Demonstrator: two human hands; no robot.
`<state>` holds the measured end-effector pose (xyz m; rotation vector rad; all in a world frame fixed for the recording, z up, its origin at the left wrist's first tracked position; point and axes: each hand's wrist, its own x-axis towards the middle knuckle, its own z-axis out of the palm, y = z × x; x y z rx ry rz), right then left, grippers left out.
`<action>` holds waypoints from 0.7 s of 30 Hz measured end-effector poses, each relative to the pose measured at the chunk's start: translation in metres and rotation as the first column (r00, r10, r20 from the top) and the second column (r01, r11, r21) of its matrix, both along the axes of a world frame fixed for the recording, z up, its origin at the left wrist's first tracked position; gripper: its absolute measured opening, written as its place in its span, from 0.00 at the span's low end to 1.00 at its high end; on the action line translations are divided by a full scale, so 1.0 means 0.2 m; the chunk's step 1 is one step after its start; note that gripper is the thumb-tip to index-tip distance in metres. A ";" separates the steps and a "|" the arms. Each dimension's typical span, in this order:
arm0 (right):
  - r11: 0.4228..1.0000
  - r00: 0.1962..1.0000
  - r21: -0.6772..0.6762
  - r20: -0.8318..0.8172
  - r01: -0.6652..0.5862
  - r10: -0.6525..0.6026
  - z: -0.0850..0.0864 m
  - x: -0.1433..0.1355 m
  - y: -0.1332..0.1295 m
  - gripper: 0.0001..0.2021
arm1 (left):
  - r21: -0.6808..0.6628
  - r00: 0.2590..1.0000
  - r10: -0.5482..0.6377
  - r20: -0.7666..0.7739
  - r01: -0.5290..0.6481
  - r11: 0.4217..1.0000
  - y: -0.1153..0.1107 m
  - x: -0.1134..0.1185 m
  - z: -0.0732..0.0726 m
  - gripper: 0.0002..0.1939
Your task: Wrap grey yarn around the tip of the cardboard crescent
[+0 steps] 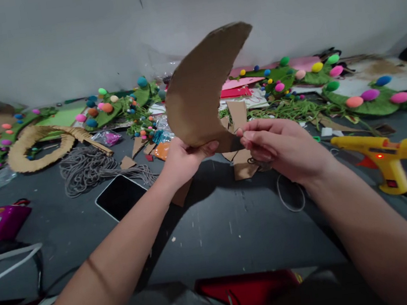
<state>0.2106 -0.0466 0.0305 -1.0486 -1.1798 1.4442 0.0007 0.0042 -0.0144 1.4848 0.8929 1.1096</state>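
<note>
A crescent of brown cardboard [195, 88] is held up above the table, its pointed tip toward the upper right. My left hand [185, 160] grips its lower edge, thumb on the near face. At the crescent's lower right end, my right hand [277, 145] is closed in a pinch. A thin dark strand shows at its fingertips; whether it touches the cardboard I cannot tell. Cardboard scraps [244, 164] lie beneath the hands. A bundle of grey cord [82, 171] and a phone [121, 197] with a dark screen are to the left.
A yellow glue gun [379, 149] with a lit red light stands at right, its cable trailing down. A clear loop [291, 193] lies near my right wrist. At left are a cardboard ring [19, 151] and a purple device [5, 226]. Green leaves with pompoms [365, 101] line the back.
</note>
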 end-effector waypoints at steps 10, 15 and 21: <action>0.951 0.867 0.310 0.474 -0.003 -0.152 -0.03 -0.06 -0.03 0.06 | -0.114 0.990 0.083 0.113 -0.070 0.991 -0.03 0.03 0.01 0.19; 0.958 0.858 0.285 0.489 0.013 -0.158 -0.07 -0.11 -0.04 0.08 | -0.194 0.967 0.107 0.229 -0.063 0.979 -0.03 0.04 0.02 0.19; 0.978 0.885 0.211 0.455 0.007 -0.104 -0.08 -0.14 -0.04 0.13 | -0.243 0.950 0.114 0.292 -0.042 0.969 -0.02 0.04 0.04 0.18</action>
